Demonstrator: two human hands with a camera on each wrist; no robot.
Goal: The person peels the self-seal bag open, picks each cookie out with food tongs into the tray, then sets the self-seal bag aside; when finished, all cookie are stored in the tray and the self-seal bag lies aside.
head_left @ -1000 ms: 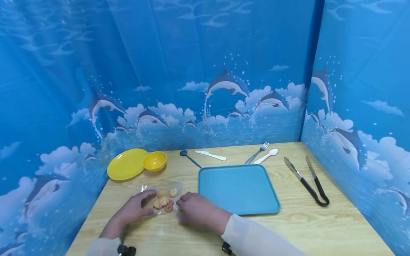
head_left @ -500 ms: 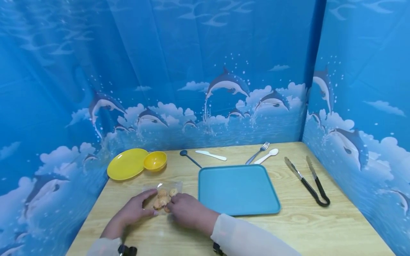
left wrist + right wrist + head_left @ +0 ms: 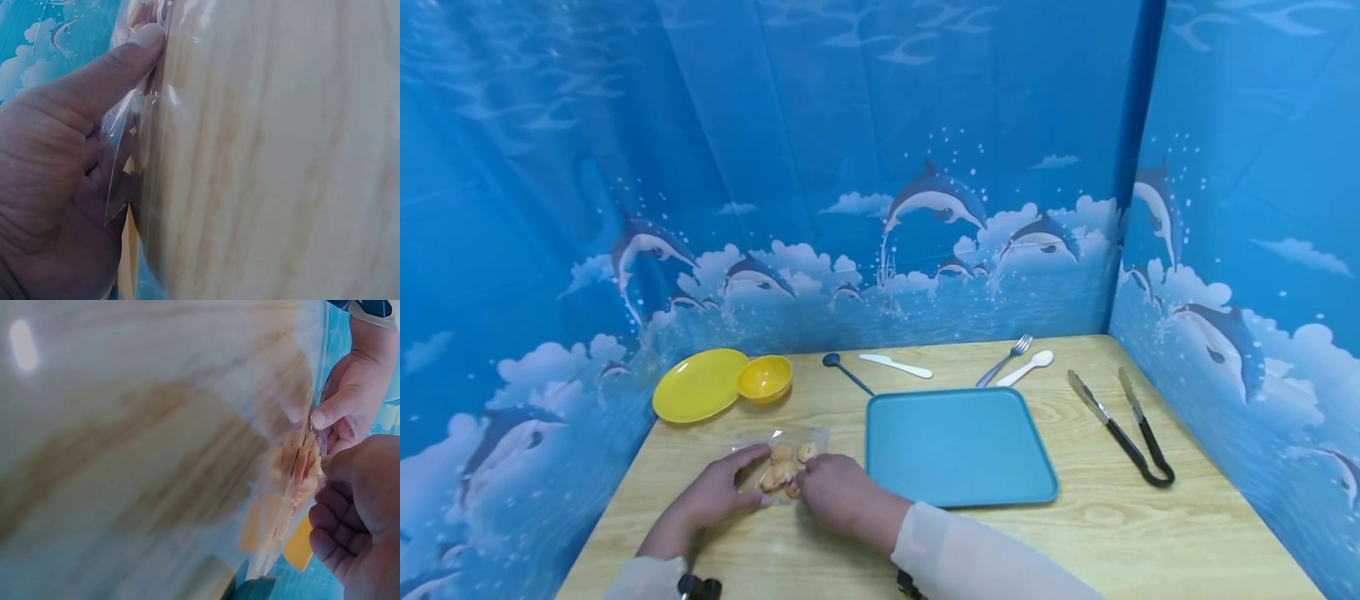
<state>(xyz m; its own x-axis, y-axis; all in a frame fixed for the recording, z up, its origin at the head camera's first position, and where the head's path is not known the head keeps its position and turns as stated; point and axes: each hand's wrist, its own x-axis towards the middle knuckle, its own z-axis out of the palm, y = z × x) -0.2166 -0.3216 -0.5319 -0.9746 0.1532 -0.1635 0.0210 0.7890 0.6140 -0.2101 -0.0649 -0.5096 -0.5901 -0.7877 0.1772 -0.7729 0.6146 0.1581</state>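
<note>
A clear plastic bag with several cookies inside lies on the table at the front left. My left hand holds its left side; in the left wrist view the thumb lies over the plastic, with the fingers curled behind. From the other side my right hand reaches over the bag, fingers curled and fingertips right at the cookies. Thumb and index meet at the cookies in the right wrist view. I cannot tell whether the right fingers pinch only plastic or a cookie too.
Right of the bag lies a teal tray. Behind are a yellow plate, a yellow bowl, a dark spoon, a white knife, a fork and a white spoon. Black-handled tongs lie far right.
My right hand has moved left from the bag's right edge onto the cookies, covering some of them. The left hand has stayed in place.
</note>
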